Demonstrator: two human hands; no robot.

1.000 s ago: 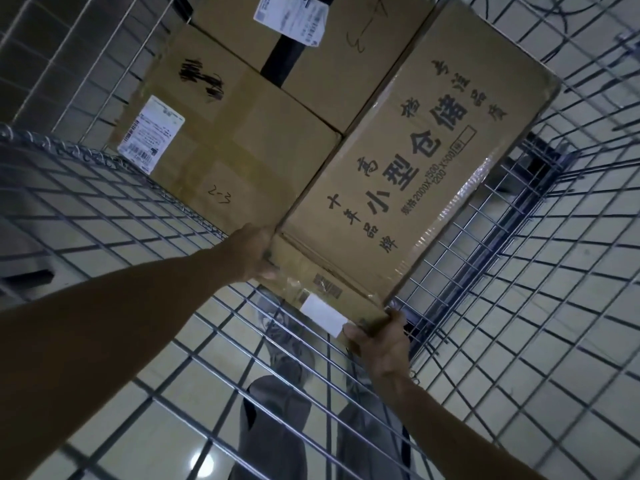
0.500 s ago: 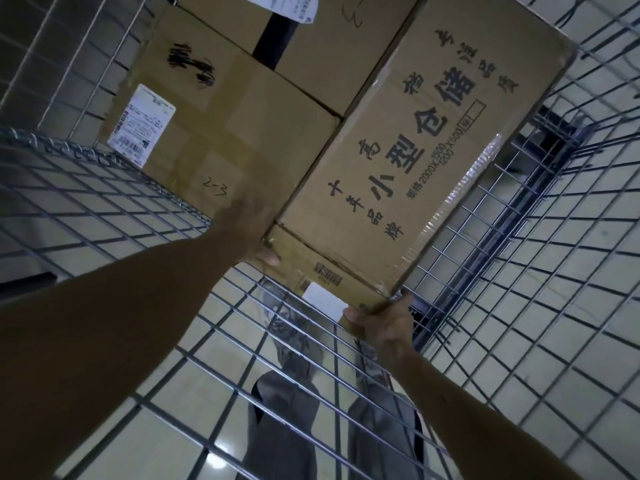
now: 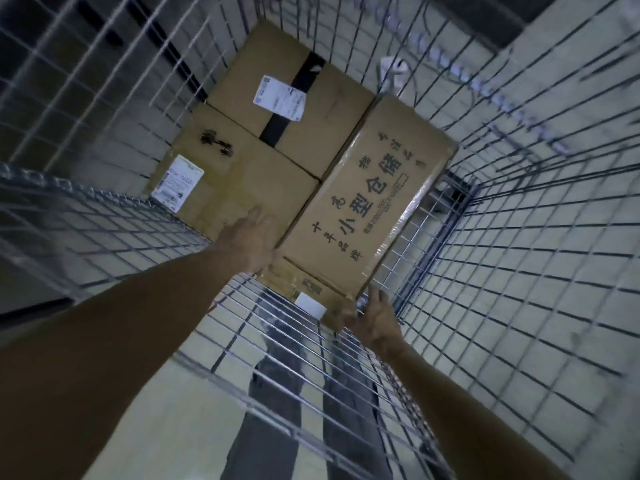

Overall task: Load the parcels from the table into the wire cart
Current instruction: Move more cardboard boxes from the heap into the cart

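I look down into the wire cart (image 3: 526,244). A long cardboard box (image 3: 367,209) with black printed characters lies along its right side, beside two parcels. My left hand (image 3: 249,240) rests at the box's near left corner, fingers straight along the gap to the neighbouring parcel (image 3: 242,181). My right hand (image 3: 375,320) holds the near right corner, thumb on the end face and fingers round the side. A third parcel (image 3: 304,95) with black tape and a white label lies at the far end.
Wire mesh walls close in on all sides; the near wall (image 3: 294,344) runs under both my forearms. A narrow gap remains between the long box and the right wall. My legs and a tiled floor show through the mesh below.
The long box has sunk deeper into the cart and looks smaller and farther away. My left hand's fingers have straightened along its corner. The right hand stays at the near right corner.
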